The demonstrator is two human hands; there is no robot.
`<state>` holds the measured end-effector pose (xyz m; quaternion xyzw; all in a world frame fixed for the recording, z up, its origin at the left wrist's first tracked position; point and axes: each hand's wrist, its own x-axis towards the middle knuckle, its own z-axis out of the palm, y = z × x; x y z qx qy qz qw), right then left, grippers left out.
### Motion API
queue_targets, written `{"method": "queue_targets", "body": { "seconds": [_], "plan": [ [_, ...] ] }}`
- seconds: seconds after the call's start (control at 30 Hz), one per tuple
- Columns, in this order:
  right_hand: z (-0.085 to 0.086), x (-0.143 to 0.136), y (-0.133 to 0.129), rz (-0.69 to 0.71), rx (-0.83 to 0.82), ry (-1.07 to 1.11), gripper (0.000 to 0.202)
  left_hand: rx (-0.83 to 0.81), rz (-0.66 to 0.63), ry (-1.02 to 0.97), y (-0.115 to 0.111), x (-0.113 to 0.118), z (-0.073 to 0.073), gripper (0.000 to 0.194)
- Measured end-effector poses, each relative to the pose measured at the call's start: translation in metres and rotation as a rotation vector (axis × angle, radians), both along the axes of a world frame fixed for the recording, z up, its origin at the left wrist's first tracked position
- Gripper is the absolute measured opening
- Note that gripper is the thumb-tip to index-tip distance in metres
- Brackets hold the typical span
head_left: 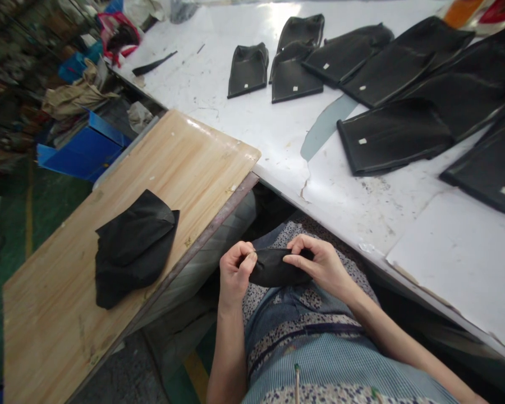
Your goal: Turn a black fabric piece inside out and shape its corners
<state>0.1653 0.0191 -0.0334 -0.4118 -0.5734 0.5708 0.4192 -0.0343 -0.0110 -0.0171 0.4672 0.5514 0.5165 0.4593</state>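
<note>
Over my lap, both hands hold a small black fabric piece. My left hand pinches its left end between thumb and fingers. My right hand grips its right end, fingers curled over the top edge. The piece is bunched up between the two hands, below the edge of the white table. To my left, a pile of black fabric pieces lies on a wooden board.
Several flat black fabric pieces with small white labels lie spread over the white table's far and right side. A white sheet covers its near right corner. Blue bins and clutter stand on the floor at left.
</note>
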Motion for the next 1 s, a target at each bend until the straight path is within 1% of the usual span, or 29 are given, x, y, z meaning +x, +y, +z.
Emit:
{"method": "queue_targets", "body": {
  "seconds": [0.13,0.2,0.33,0.47,0.57,0.67,0.77,0.8,0.87,0.93,1.0],
  "plan": [
    [-0.002,-0.001,-0.001,-0.037,0.003,-0.027,0.025,-0.019,0.016,-0.02,0.0,0.0,-0.001,0.029],
    [-0.001,-0.002,-0.001,-0.048,0.009,-0.039,0.026,-0.04,0.001,-0.007,-0.001,-0.001,0.0,0.028],
    [0.001,-0.004,-0.001,-0.05,0.04,-0.065,0.027,-0.079,-0.042,0.082,-0.001,-0.001,0.006,0.029],
    [-0.001,-0.004,0.0,-0.061,0.066,-0.123,0.029,-0.091,-0.047,0.144,-0.001,-0.002,0.011,0.027],
    [-0.003,0.003,0.002,-0.057,0.058,-0.171,0.031,-0.087,-0.011,0.065,-0.002,-0.007,0.01,0.026],
    [-0.006,0.017,0.005,0.003,0.064,-0.171,0.029,-0.067,0.051,-0.024,-0.003,-0.013,0.008,0.025],
    [-0.011,0.031,0.007,0.056,0.141,-0.244,0.027,-0.054,0.061,-0.095,-0.003,-0.016,0.008,0.023],
    [-0.012,0.035,0.007,0.059,0.169,-0.283,0.028,-0.055,0.064,-0.119,-0.002,-0.016,0.008,0.023],
    [-0.016,0.038,0.007,0.054,0.196,-0.33,0.039,-0.049,0.093,-0.168,-0.001,-0.013,0.01,0.024],
    [-0.018,0.038,0.006,0.054,0.181,-0.32,0.045,-0.035,0.133,-0.22,-0.001,-0.009,0.012,0.026],
    [-0.018,0.036,0.006,0.059,0.154,-0.278,0.047,-0.015,0.156,-0.28,-0.001,-0.005,0.015,0.028]
  ]
}}
